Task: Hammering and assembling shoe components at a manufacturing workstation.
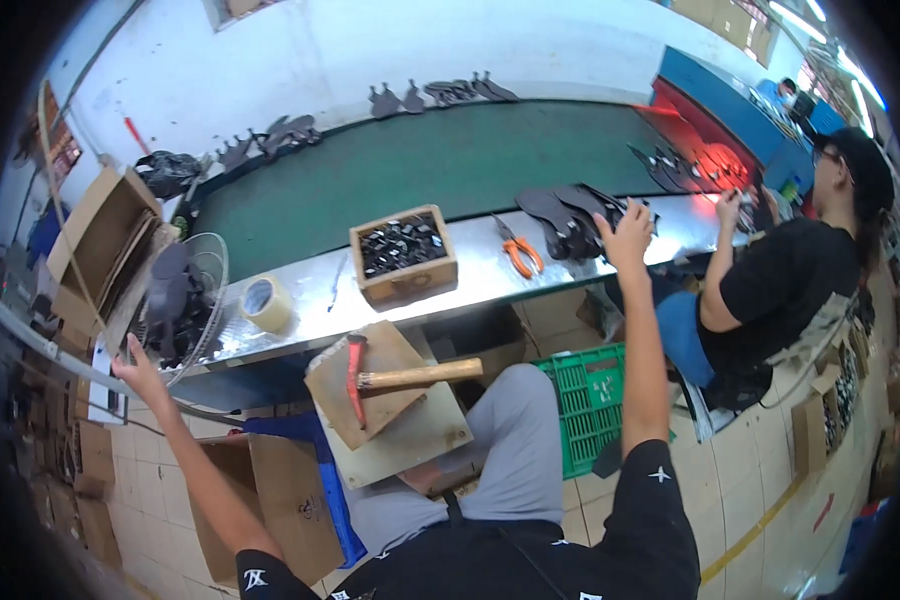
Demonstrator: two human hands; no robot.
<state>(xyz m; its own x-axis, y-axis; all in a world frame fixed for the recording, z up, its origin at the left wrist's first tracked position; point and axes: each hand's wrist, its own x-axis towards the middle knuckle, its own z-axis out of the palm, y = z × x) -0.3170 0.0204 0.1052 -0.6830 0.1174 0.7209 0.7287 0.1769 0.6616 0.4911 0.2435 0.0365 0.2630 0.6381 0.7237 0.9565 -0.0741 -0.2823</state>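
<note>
My left hand [142, 375] is at the left end of the metal-edged bench, beside a round wire basket [213, 345] holding dark sandal soles [170, 275]. Its thumb and fingers are apart, and I see nothing gripped in them. My right hand [627, 238] reaches over the bench at the right edge of several dark sandal soles [560, 220]; its fingers are spread, and whether they touch a sole I cannot tell. Across the board [410, 440] by my lap lies a hammer [410, 374] with a red head and wooden handle.
On the bench are a wooden box [405, 282] of small black pieces, orange-handled pliers [518, 250] and a tape roll [267, 304]. Behind runs a green conveyor belt [410, 160]. A co-worker [800, 270] sits at right. A green crate [585, 405] and cardboard box [270, 500] flank me.
</note>
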